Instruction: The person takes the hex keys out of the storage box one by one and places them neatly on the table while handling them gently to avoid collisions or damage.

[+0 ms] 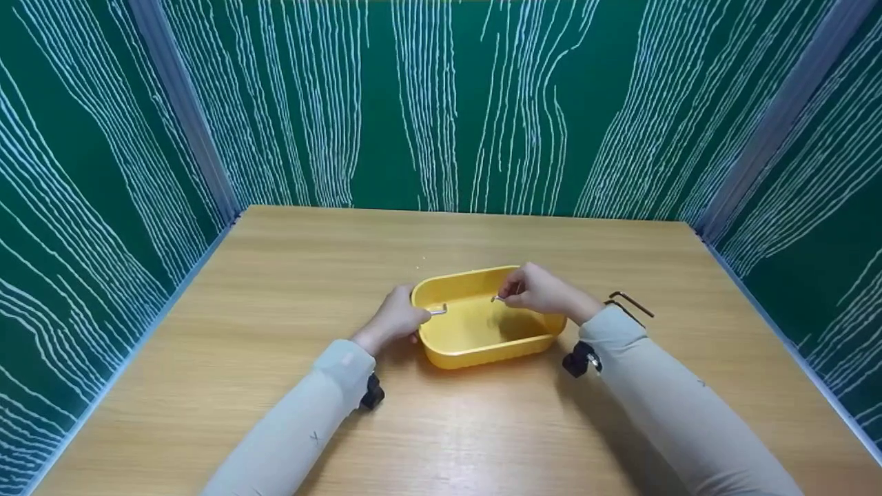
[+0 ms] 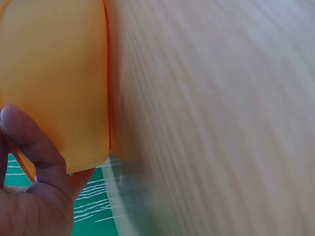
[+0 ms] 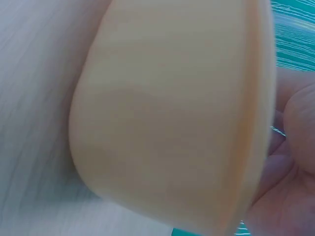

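A yellow plastic tub [image 1: 482,355] stands on the wooden table. My left hand [image 1: 400,313] grips its left end, with fingers against the outer wall in the left wrist view. A small silver L-shaped hex key [image 1: 439,311] sticks out from under the left thumb, over the tub. Inside the tub's right half, my right hand [image 1: 541,289] pinches another small silver piece, apparently a hex key [image 1: 497,298]. Most of that piece is hidden by the fingers. The tub's outer wall [image 3: 162,108] hides part of the right hand in the right wrist view.
To the right of the tub lies a larger dark hex key [image 1: 634,304]. A second dark one [image 1: 612,302] next to it is partly covered by the right forearm. Green walls [image 1: 375,103] with white lines enclose the table [image 1: 310,255] at the back and sides.
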Available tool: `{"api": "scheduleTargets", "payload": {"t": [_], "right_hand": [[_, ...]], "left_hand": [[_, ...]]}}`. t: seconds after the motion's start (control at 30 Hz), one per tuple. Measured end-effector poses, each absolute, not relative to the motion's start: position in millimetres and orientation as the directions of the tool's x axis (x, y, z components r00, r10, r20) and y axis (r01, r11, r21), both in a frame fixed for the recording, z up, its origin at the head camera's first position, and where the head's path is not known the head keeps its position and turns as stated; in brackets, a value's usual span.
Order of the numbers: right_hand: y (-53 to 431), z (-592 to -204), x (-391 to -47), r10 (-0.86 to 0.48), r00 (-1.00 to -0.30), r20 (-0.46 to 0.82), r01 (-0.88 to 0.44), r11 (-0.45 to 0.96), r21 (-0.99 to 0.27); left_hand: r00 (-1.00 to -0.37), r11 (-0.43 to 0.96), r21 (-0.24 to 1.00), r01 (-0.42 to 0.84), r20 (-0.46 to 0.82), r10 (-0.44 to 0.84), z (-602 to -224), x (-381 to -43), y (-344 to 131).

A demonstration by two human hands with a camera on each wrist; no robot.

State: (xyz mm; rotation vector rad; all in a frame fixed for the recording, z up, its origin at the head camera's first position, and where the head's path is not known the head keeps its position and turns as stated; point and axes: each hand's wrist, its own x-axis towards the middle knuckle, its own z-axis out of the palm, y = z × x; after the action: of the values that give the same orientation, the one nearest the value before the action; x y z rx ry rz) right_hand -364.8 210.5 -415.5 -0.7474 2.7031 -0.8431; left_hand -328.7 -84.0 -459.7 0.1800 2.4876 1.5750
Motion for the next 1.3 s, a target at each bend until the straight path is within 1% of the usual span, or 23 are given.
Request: {"api": "scheduleTargets", "payload": {"t": [0.37, 0.6, 0.8, 1.03, 1.3], "right_hand": [[225.1, -405.8, -364.2, -0.486, -0.874, -0.03, -0.368, 0.701, -0.611], [236.8, -397.4, -361.0, -0.479, -0.878, 0.013, -0.387, 0.692, -0.61], [246.4, -392.5, -357.7, -0.448, -0.893, 0.032, -0.37, 0.692, -0.62], [257.1, -391.5, -353.2, -0.442, -0.892, 0.092, -0.395, 0.664, -0.635], [271.8, -388.0, -347.9, -0.393, -0.916, 0.084, -0.353, 0.685, -0.638]], "left_hand": [[-0.976, 0.432, 0.902, -0.005, -0.099, 0.195, -460.1, -328.2, -84.8], [-0.975, 0.441, 0.897, -0.012, -0.108, 0.193, -459.6, -327.7, -84.4], [-0.977, 0.443, 0.896, -0.027, -0.119, 0.18, -460.0, -327.5, -83.8], [-0.976, 0.432, 0.902, -0.006, -0.099, 0.194, -462.3, -326.4, -84.6], [-0.977, 0.447, 0.894, -0.013, -0.107, 0.186, -460.8, -326.6, -84.8]]}}
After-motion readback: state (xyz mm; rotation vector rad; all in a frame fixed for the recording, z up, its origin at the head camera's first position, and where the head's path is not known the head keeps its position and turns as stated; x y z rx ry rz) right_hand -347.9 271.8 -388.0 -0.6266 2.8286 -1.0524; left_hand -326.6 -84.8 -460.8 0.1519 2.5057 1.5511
